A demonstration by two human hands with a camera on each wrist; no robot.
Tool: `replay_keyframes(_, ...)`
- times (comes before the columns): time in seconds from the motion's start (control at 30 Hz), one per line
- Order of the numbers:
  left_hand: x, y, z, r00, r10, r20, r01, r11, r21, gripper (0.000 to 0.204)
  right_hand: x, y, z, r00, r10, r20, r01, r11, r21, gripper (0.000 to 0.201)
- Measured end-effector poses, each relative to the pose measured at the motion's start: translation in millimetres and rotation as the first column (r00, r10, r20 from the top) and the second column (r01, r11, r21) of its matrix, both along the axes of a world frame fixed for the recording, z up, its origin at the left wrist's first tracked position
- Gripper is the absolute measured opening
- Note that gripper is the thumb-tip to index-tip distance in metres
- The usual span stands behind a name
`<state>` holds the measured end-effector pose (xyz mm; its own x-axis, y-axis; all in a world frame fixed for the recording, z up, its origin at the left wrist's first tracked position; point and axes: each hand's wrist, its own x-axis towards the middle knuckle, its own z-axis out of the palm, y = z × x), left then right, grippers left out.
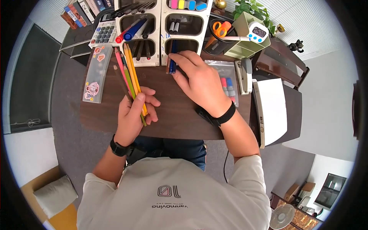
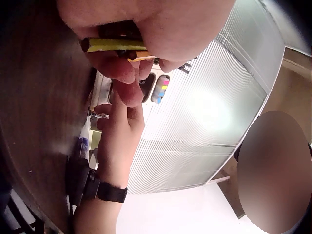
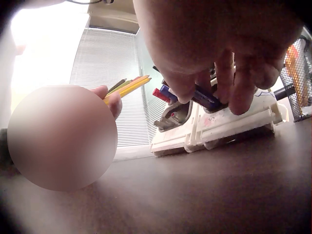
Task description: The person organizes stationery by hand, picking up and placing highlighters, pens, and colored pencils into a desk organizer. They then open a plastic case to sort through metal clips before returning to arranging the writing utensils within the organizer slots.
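In the head view, my left hand [image 1: 130, 117] grips a bundle of pencils [image 1: 132, 74], yellow, green, pink and brown, their points towards the organizer. The left wrist view shows the butt of a green pencil [image 2: 114, 45] sticking out of the curled fingers. My right hand [image 1: 205, 84] reaches to the bottom right compartment of the white desk organizer [image 1: 188, 37]. Its thumb and fingers pinch dark blue pens [image 1: 173, 68], and a brown stick [image 1: 168, 65] lies alongside them. From the right wrist, a dark blue pen [image 3: 207, 97] shows between the fingers at the compartment's mouth.
Other compartments hold markers [image 1: 136, 30] and highlighters [image 1: 188, 4]. Left of the organizer are a calculator [image 1: 104, 32] and a stickered pencil box [image 1: 95, 76]. To the right stand a mesh cup with scissors [image 1: 218, 30], a timer [image 1: 257, 32], a stapler [image 1: 244, 76] and a plastic pouch [image 1: 218, 69].
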<state>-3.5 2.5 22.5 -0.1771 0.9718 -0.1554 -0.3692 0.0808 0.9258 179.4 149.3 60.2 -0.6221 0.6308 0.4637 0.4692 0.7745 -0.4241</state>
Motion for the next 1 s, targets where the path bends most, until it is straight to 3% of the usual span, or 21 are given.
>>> replay_keyframes(0.1,6.5,4.0,-1.9,0.995,0.02,-0.094,-0.013,0.997,0.075,0.033,-0.1,-0.2,0.4,1.0,-0.005,-0.02,0.006,0.998,0.056,0.036)
replay_keyframes(0.23,16.5,15.5,6.3,0.995,0.045,-0.088,-0.036,0.994,0.104,0.032,4.2,0.3,-1.7,0.999,0.006,-0.051,-0.004,0.999,0.035,0.036)
replay_keyframes(0.3,16.9,19.3,3.4,0.999,-0.035,-0.031,0.04,0.985,0.17,0.032,5.2,1.8,-5.0,0.998,0.015,-0.057,-0.015,1.0,0.011,0.037)
replay_keyframes(0.57,29.1,21.6,5.4,0.994,-0.028,-0.105,0.045,0.986,0.163,0.034,14.0,3.1,-6.6,0.994,0.024,-0.107,-0.027,0.999,-0.032,0.039)
replay_keyframes(0.67,28.4,18.7,5.8,0.996,0.044,-0.081,-0.034,0.993,0.117,0.034,18.0,0.8,0.5,0.992,0.035,-0.121,-0.035,0.999,0.003,0.04)
replay_keyframes(0.73,24.1,12.3,0.1,0.995,0.065,0.075,-0.069,0.996,0.053,0.036,19.4,-4.7,8.1,0.992,0.048,-0.12,-0.045,0.998,0.034,0.04)
replay_keyframes(0.8,20.7,6.5,-3.0,0.995,0.065,0.074,-0.066,0.998,0.01,0.039,20.5,-10.9,13.4,0.928,0.353,-0.123,-0.325,0.925,0.198,0.041)
replay_keyframes(0.83,19.0,4.8,-2.8,0.995,0.052,0.087,-0.05,0.998,-0.026,0.043,15.7,-18.9,11.2,0.898,0.429,-0.101,-0.411,0.898,0.158,0.048)
replay_keyframes(0.87,14.6,1.3,-1.8,0.995,0.056,0.078,-0.054,0.998,-0.027,0.043,9.9,-25.5,9.9,0.895,0.433,-0.11,-0.414,0.896,0.161,0.048)
replay_keyframes(0.93,5.6,-7.5,0.4,0.987,-0.159,0.001,0.159,0.987,-0.037,0.041,1.9,-35.4,7.3,0.901,0.424,-0.094,-0.419,0.905,0.074,0.056)
replay_keyframes(1.0,4.5,-10.1,3.2,0.986,-0.163,-0.029,0.161,0.985,-0.061,0.046,0.9,-35.3,2.6,0.883,0.457,-0.109,-0.457,0.889,0.027,0.062)
